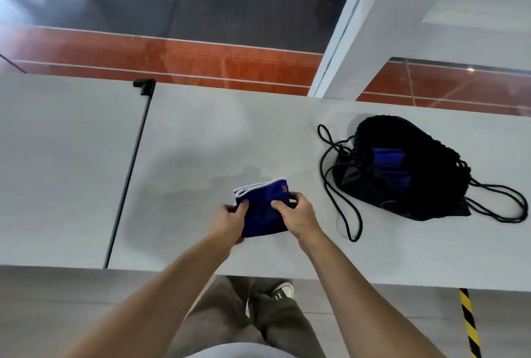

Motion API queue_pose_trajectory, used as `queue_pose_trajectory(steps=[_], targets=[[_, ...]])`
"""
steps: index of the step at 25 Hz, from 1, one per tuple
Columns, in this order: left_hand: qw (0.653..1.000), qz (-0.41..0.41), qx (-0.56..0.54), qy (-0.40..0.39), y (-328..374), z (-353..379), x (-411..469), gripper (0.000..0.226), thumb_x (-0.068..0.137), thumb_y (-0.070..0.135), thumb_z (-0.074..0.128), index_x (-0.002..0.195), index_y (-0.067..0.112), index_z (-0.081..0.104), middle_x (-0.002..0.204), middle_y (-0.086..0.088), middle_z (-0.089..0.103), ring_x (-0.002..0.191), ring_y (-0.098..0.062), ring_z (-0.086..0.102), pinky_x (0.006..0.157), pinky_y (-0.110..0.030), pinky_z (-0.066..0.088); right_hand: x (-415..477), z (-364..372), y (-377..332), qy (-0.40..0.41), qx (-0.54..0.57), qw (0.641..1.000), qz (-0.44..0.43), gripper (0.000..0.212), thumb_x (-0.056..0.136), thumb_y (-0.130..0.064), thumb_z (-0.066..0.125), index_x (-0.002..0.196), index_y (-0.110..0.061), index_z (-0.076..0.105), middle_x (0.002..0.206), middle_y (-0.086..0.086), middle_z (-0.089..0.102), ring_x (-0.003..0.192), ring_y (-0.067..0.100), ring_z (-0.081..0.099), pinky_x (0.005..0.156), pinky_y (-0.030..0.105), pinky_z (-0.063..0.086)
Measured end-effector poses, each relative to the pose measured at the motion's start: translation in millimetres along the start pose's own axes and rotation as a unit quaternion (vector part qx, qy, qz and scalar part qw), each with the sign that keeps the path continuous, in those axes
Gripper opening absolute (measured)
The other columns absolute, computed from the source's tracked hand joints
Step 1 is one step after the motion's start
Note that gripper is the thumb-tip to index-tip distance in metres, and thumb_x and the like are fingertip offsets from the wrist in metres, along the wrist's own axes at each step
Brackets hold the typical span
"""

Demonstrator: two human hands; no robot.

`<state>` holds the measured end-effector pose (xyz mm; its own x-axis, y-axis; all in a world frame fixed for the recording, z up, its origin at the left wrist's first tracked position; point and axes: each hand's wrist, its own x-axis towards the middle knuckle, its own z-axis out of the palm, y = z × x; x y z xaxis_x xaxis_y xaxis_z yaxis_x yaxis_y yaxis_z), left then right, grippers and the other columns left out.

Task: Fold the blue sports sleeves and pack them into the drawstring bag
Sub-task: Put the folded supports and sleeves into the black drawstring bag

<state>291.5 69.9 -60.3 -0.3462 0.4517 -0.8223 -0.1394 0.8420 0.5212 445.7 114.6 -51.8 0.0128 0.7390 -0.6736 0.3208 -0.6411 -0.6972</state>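
Note:
A blue sports sleeve (pixel 263 208) with white trim lies folded on the grey table (pixel 201 142), near its front edge. My left hand (pixel 230 221) grips its left side and my right hand (pixel 296 215) pinches its right side. To the right rests a black drawstring bag (pixel 408 168), its mouth facing left and open. Blue fabric (pixel 388 161) shows inside it. The bag's black cords (pixel 339 185) trail across the table towards me and to the right.
A black seam with a clamp (pixel 145 86) splits the table at the left. A yellow-black striped strip (pixel 469 323) marks the floor at lower right. My legs and a shoe (pixel 283 290) show below the table edge.

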Motion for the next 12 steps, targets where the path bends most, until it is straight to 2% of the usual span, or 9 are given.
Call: queue_pose_trajectory(steps=[4,6,9,12], targets=[[0.993,0.113,0.022,-0.028,22,25,-9,0.034,0.093,0.044,0.061,0.112,0.017,0.053,0.101,-0.007,0.071,0.089,-0.023,0.07,0.083,-0.046,0.058,-11,-37,-15,0.057,0.047,0.996,-0.047,0.033,0.086,-0.017,0.071,0.115,-0.022,0.056,0.108,0.0,0.067,0.096,0.015,0.065,0.07,0.02,0.05],[0.983,0.167,0.038,-0.059,39,43,-18,0.032,0.092,0.042,0.064,0.111,0.018,0.055,0.101,-0.007,0.073,0.085,-0.021,0.07,0.078,-0.042,0.058,-16,-61,-20,0.089,0.081,0.991,-0.056,0.033,0.086,-0.013,0.069,0.115,-0.023,0.056,0.107,-0.001,0.067,0.094,0.012,0.064,0.071,0.021,0.048],[0.965,0.228,0.093,-0.092,65,79,-38,0.026,0.093,0.04,0.063,0.109,0.021,0.056,0.098,-0.002,0.073,0.079,-0.017,0.068,0.064,-0.029,0.048,-21,-103,-26,0.125,0.154,0.978,-0.056,0.031,0.086,-0.01,0.066,0.115,-0.018,0.061,0.103,-0.001,0.069,0.092,0.014,0.065,0.073,0.022,0.049],[0.944,0.266,0.147,-0.126,85,122,-52,0.02,0.093,0.043,0.061,0.104,0.027,0.055,0.096,0.005,0.072,0.08,-0.012,0.069,0.061,-0.023,0.045,-16,-156,-29,0.126,0.219,0.967,-0.034,0.02,0.087,-0.018,0.068,0.106,-0.019,0.069,0.101,0.001,0.075,0.094,0.018,0.069,0.078,0.028,0.053]])
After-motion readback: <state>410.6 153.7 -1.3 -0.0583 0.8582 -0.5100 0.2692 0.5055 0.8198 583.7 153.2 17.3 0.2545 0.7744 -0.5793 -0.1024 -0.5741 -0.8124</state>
